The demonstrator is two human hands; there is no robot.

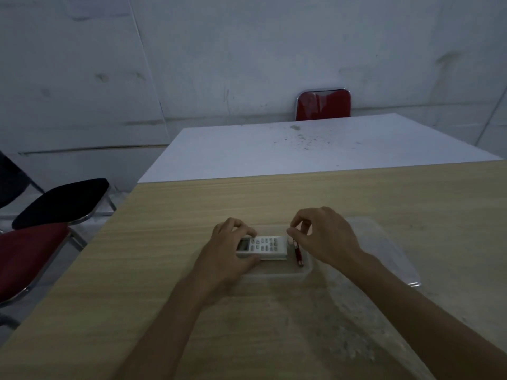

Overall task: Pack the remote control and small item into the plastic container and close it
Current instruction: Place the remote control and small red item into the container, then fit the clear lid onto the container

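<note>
while the left hand [229,252] grips the remote control [262,248] inside the plastic container [277,275], the right hand's [323,237] pinched fingertips [292,232] hover above the red small item [298,255], which could wedge under the remote.

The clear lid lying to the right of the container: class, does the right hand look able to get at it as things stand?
Probably yes. The lid lies flat on the table just beside the right hand, with nothing on top of it; the fingers would first need to let go of the red pen.
</note>
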